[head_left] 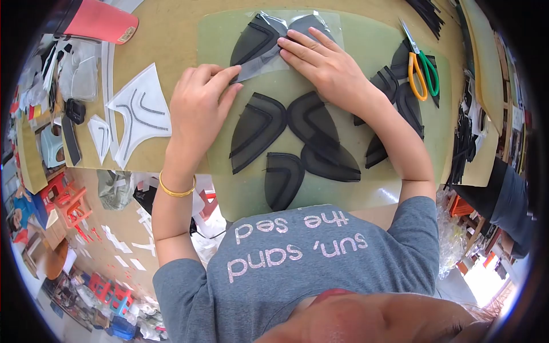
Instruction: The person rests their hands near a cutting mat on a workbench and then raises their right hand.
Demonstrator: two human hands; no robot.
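Observation:
A clear plastic film [266,64] lies over dark mesh panels with black curved trim at the top of a green mat [214,34]. My left hand [203,100] pinches the film's lower left corner between thumb and forefinger. My right hand [323,66] lies flat on the film, fingers stretched out, partly hiding the panel [303,24] under it. Left of that hand, another mesh panel [249,40] shows through the film. Closer to my body lie several more panels: one on the left [251,134], two overlapping on the right [314,123], and a smaller one [284,180].
Scissors [420,71] with orange and green handles rest on more black panels [400,108] at the right. White paper templates [143,108] lie to the left, near a red cup [103,22]. Black strips [466,126] line the right edge.

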